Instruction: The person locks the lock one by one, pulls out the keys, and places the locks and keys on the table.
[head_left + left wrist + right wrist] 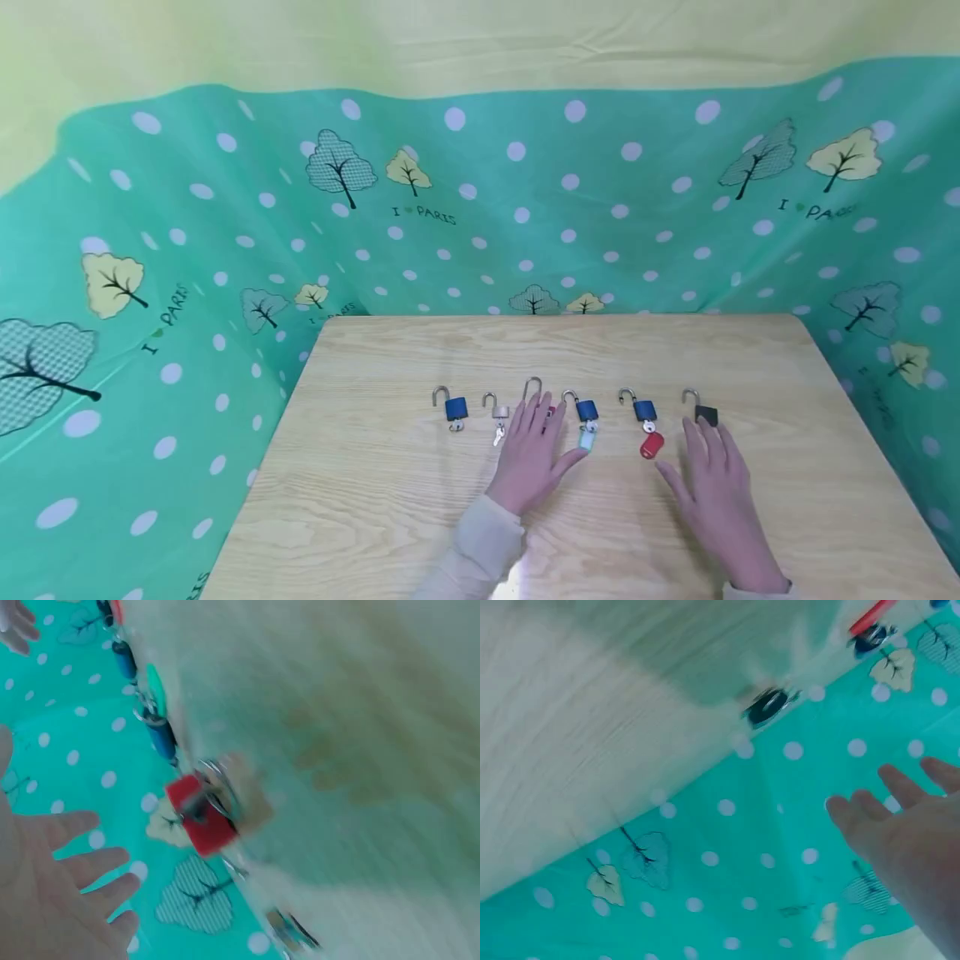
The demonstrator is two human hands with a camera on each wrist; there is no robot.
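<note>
Padlocks with raised, unlatched shackles stand in a row across the wooden table. My left hand (pixel 528 458), fingers extended, hovers in front of the red padlock (pixel 201 814) and hides most of it in the head view. To its left lie a small silver padlock (pixel 500 412) with a key and a blue padlock (pixel 456 407). My right hand (pixel 716 504) is spread near the black padlock (pixel 707 414) at the row's right end; in the right wrist view, a gap separates them. Neither hand holds anything.
Between the hands are a blue padlock (pixel 587 410) with a teal tag (pixel 587 439) and another blue padlock (pixel 645 410) with a red tag (pixel 652 445). A green dotted cloth (pixel 480 242) hangs behind and beside the table (pixel 360 500).
</note>
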